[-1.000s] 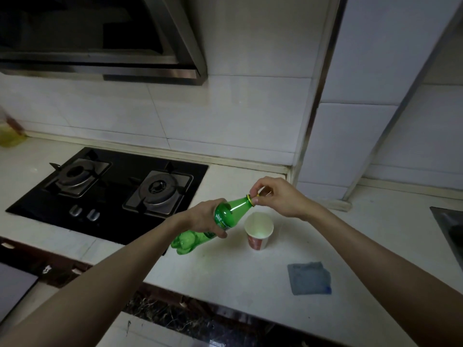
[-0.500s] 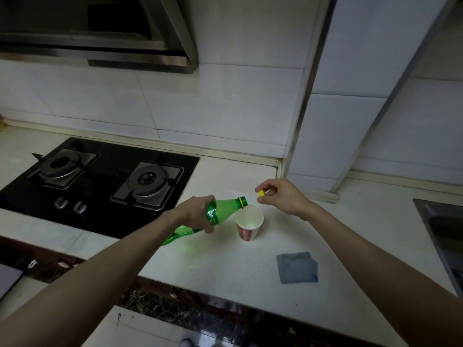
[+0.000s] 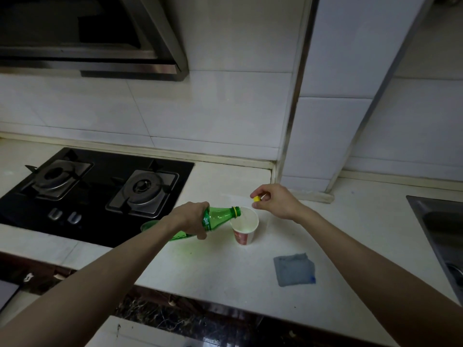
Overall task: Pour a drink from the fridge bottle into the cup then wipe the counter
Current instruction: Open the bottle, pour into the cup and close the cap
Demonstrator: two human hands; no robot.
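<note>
Head view, what is the left hand (image 3: 191,219) doing?

— It is wrapped tight around the middle of the green bottle (image 3: 220,216). The bottle is tipped almost flat, base toward the stove, and its open neck with the yellow ring sits right over the near-left rim of the cup (image 3: 244,227).

— And the cup?

— It stands upright on the counter (image 3: 213,271), a paper cup with a white inside and a red band low on its wall. Whether liquid is running into it I cannot tell; the inside looks pale and the light is dim.

— The right hand (image 3: 275,202)?

— Raised just behind and to the right of the cup, not touching it. Thumb and forefinger are pinched on the small yellow cap (image 3: 256,198); the other fingers are curled in.

— So the two hands are apart?

— Yes, apart, one on each side of the cup, each closed on its own thing.

— Anything else near the cup?

— A folded grey-blue cloth (image 3: 294,269) lies flat on the counter, in front of the cup and to its right, clear of both arms. Left of the cup is the black gas stove (image 3: 95,191) with two burners. Far to the cup's right, the edge of a steel sink (image 3: 436,229) shows.
</note>
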